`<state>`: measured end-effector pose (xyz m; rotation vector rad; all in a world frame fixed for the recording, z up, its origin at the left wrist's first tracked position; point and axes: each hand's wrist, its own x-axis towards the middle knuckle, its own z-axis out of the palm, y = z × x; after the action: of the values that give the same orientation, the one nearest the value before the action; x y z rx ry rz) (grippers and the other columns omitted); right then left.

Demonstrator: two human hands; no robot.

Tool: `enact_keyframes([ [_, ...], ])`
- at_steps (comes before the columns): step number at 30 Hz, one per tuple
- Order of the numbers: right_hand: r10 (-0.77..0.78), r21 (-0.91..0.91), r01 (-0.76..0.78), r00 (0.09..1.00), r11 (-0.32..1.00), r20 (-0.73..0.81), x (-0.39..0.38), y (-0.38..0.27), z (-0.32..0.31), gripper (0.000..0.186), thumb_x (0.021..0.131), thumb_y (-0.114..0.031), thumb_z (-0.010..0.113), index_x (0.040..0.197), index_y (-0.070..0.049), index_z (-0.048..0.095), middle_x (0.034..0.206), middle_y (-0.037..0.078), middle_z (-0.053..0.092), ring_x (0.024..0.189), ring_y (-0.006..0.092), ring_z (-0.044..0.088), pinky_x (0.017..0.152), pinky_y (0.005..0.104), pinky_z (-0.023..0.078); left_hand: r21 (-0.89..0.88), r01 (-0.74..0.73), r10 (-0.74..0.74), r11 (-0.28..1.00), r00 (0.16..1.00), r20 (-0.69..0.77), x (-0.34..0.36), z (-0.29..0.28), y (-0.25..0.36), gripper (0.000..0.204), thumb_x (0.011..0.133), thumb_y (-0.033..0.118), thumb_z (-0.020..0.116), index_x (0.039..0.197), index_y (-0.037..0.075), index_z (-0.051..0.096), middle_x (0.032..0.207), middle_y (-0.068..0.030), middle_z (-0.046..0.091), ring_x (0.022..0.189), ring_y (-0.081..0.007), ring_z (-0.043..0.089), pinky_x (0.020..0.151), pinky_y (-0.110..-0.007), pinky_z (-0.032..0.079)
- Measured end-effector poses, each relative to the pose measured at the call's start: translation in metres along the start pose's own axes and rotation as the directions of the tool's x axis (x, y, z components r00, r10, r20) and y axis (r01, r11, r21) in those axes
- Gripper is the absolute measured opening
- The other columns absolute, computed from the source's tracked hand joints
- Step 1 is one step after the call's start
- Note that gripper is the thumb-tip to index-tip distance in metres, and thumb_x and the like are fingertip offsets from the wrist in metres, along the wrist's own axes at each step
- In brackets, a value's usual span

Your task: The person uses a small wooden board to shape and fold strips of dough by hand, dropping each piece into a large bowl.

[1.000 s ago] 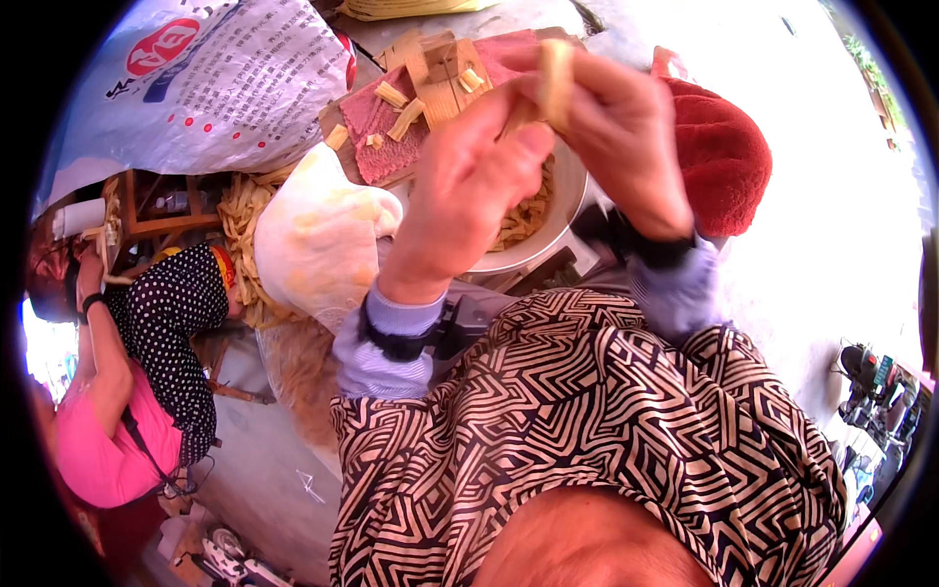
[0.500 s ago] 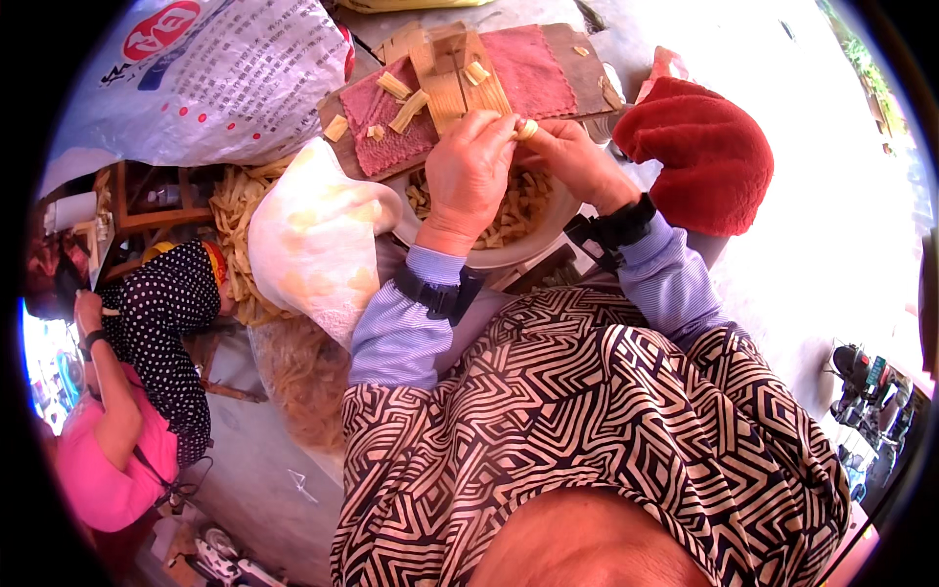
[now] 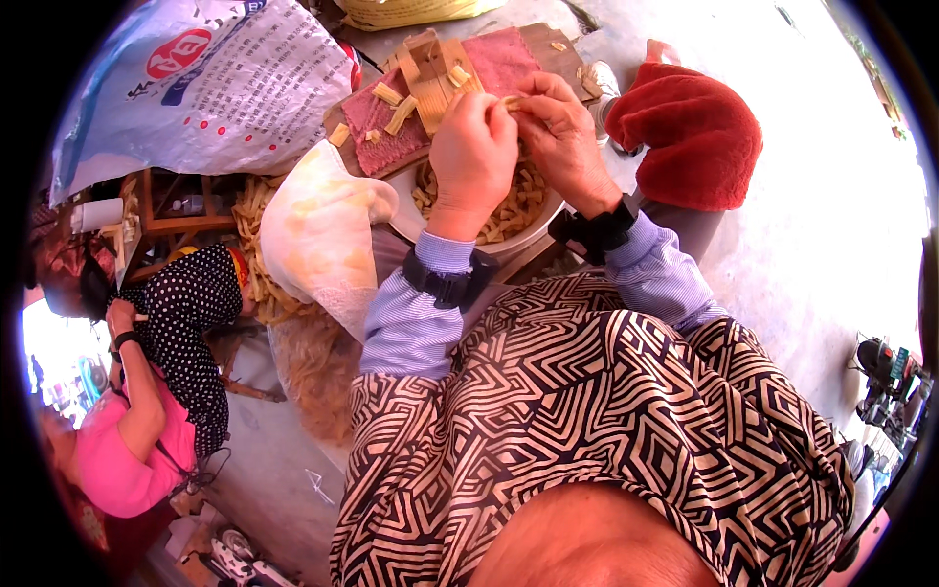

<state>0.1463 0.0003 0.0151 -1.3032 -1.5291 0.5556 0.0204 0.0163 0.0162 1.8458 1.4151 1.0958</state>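
My left hand (image 3: 474,161) and my right hand (image 3: 565,142) meet above a white basin (image 3: 536,235). Between their fingertips is a small pale yellow strip (image 3: 511,102), largely covered by the fingers. Fingers on both sides are pinched closed. Short, folded-looking yellow pieces (image 3: 514,210) lie in the basin below. Just beyond my hands, a wooden board (image 3: 544,41) carries a pink cloth (image 3: 501,59) and a slotted wooden block (image 3: 428,93). Several loose yellow pieces (image 3: 401,115) rest on the cloth and block.
A stained white cloth (image 3: 318,210) drapes at my left, a red cloth (image 3: 685,132) at my right. Long yellow strips (image 3: 259,215) are heaped beside a clear plastic bag (image 3: 318,377). A large printed sack (image 3: 235,88) stands far left. A co-worker in pink (image 3: 127,455) sits left.
The strip looked wound into a small roll on a finger; now only a bit shows between the fingertips. My left fist has turned, and my right hand has risen slightly.
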Motion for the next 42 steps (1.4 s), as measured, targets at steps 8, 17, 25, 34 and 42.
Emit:
enact_keyframes([
  [8,0.188,0.421,-0.199,0.980,0.885,0.068,-0.014,0.011,-0.008,0.012,0.084,-0.001,0.062,0.096,0.001,0.067,0.116,0.003,0.057,0.104,0.0108,0.053,0.090,0.0267,0.044,-0.569,0.793,-0.455,0.216,0.597,0.660,-0.067,-0.032,-0.004,0.018,0.096,0.023,0.051,0.098,0.006,0.059,0.068,0.0039,0.047,0.049,-0.0043,0.034,0.042,-0.019,0.029],
  [17,0.074,0.081,-0.141,0.836,0.987,0.544,0.039,0.008,-0.039,0.035,0.086,-0.017,0.066,0.117,-0.004,0.060,0.111,0.008,0.062,0.099,0.0149,0.059,0.086,0.0276,0.048,0.165,-0.149,0.110,0.975,0.969,0.223,-0.021,-0.056,0.000,0.011,0.088,0.014,0.056,0.089,0.004,0.061,0.075,-0.0172,0.058,0.070,-0.0361,0.058,0.058,-0.039,0.045],
  [25,0.270,0.080,-0.474,0.624,0.877,0.733,0.071,-0.002,-0.021,0.010,0.086,-0.010,0.063,0.088,-0.001,0.068,0.069,0.000,0.062,0.054,0.0051,0.055,0.051,0.0181,0.044,-0.191,0.254,-0.127,0.948,0.854,0.505,0.017,-0.071,-0.030,0.023,0.090,0.020,0.056,0.084,-0.001,0.062,0.063,-0.0034,0.053,0.063,-0.0091,0.049,0.057,-0.030,0.041],
  [34,0.104,-0.099,-0.070,0.909,0.993,0.404,0.067,0.025,0.014,0.014,0.085,-0.012,0.060,0.091,0.000,0.065,0.069,0.010,0.062,0.060,0.0150,0.058,0.059,0.0291,0.047,-0.152,0.377,-0.334,0.914,0.909,0.249,0.039,-0.043,-0.068,0.012,0.088,0.009,0.058,0.092,-0.001,0.062,0.067,-0.0002,0.057,0.061,-0.0070,0.051,0.055,-0.024,0.041],
  [42,0.023,-0.276,0.095,0.918,0.956,0.396,0.064,0.049,0.032,0.018,0.079,-0.013,0.058,0.091,-0.002,0.066,0.077,0.020,0.063,0.077,0.0369,0.061,0.070,0.0404,0.049,0.219,0.219,-0.239,0.951,0.968,0.071,0.046,-0.032,-0.100,0.017,0.086,0.014,0.060,0.088,-0.003,0.063,0.075,-0.0081,0.066,0.068,-0.0138,0.060,0.063,-0.030,0.047],
])
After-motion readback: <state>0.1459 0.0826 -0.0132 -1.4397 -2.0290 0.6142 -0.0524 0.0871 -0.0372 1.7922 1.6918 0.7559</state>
